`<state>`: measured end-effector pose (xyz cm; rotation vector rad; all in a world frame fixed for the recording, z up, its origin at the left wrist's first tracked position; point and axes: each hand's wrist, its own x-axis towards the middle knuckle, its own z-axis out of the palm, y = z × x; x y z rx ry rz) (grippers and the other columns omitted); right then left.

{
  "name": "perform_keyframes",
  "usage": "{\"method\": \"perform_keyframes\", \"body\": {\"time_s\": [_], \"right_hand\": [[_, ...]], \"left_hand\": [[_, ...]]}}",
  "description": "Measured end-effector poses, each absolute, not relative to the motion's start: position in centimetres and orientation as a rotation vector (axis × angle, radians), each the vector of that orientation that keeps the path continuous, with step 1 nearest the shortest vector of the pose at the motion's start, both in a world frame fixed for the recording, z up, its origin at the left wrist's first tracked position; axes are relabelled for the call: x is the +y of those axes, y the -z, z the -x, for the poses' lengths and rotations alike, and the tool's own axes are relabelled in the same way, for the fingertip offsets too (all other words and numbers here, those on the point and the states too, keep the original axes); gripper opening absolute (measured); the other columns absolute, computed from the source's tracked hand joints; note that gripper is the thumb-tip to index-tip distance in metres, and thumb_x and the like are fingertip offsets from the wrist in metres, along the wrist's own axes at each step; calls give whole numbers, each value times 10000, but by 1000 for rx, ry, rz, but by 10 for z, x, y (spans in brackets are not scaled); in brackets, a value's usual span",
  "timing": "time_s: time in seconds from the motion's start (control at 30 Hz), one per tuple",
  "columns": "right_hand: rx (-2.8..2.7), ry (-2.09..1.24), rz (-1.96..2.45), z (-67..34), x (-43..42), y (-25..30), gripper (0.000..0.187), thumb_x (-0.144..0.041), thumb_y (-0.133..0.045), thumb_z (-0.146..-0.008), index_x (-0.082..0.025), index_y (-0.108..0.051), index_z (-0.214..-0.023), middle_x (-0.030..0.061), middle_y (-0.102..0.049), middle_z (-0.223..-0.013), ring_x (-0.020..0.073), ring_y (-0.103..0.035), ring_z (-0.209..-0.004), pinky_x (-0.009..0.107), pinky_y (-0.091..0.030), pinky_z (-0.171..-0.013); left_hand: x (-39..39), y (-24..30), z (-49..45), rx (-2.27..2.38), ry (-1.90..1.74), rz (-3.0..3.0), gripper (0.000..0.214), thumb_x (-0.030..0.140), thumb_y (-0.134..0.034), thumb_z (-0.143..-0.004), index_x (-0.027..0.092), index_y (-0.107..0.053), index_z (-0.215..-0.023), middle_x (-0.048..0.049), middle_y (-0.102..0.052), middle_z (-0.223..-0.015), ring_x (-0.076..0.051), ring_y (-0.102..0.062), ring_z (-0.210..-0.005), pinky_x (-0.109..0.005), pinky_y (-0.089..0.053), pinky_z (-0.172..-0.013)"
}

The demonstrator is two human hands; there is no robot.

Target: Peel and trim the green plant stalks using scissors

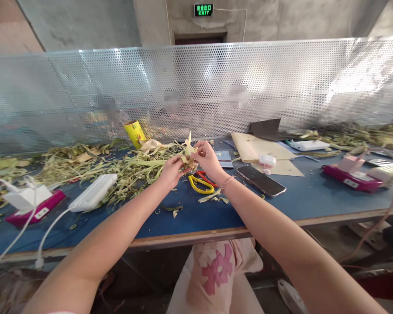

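Observation:
Both of my hands meet above the blue table (301, 196), pinching a small folded piece of pale dried leaf (189, 156). My left hand (170, 171) grips it from below with fingers closed. My right hand (208, 160) pinches its upper part, a bracelet on the wrist. Yellow-handled scissors (201, 183) lie on the table just under the hands. A heap of green and yellow leaf strips (118, 165) spreads to the left.
A phone (260, 180) lies right of the scissors, with a brown envelope (258, 148) behind. A white power bank (93, 192) with cable sits left, magenta devices (352, 178) at both sides. A yellow roll (135, 133) stands by the perforated metal screen (281, 83).

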<state>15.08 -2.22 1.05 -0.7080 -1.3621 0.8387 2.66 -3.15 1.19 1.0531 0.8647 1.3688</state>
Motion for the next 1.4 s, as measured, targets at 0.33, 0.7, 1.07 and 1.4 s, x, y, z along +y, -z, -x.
{"method": "perform_keyframes", "body": {"time_s": [0.33, 0.7, 1.07, 1.4], "right_hand": [[-1270, -1122, 769, -155, -16, -7, 551, -241, -708, -503, -205, -398, -956, -107, -459, -585, 61, -463, -522, 212, -382, -531], [-1091, -1187, 801, -151, -12, -2, 529, -152, -645, -537, -218, -400, -1001, -45, -490, -810, 77, -539, -627, 248, -464, -604], [-1318, -1128, 716, -152, -15, -3, 529, -213, -667, -539, -231, -466, -1028, -22, -525, -860, 89, -543, -634, 242, -478, -573], [-1416, -680, 798, -158, -5, 1, 358, -141, -556, -621, -248, -634, -954, 48, -494, -1089, 149, -523, -859, 295, -493, -690]], "left_hand": [[-33, -10, -27, 821, -1365, -1063, 282, 265, -748, -520, 137, -589, -715, 18, -593, -616, -98, -575, -580, -269, -512, -596], [-33, -8, -30, 882, -1444, -1147, 146, 244, -634, -659, 152, -572, -755, 14, -564, -680, -96, -572, -604, -265, -518, -577], [-36, -10, -29, 862, -1389, -1200, 266, 255, -676, -601, 177, -524, -805, 30, -568, -646, -95, -557, -562, -255, -502, -537], [-36, -11, -29, 844, -1400, -1137, 255, 210, -677, -602, 167, -485, -764, 40, -552, -671, -80, -564, -571, -311, -527, -631]]}}
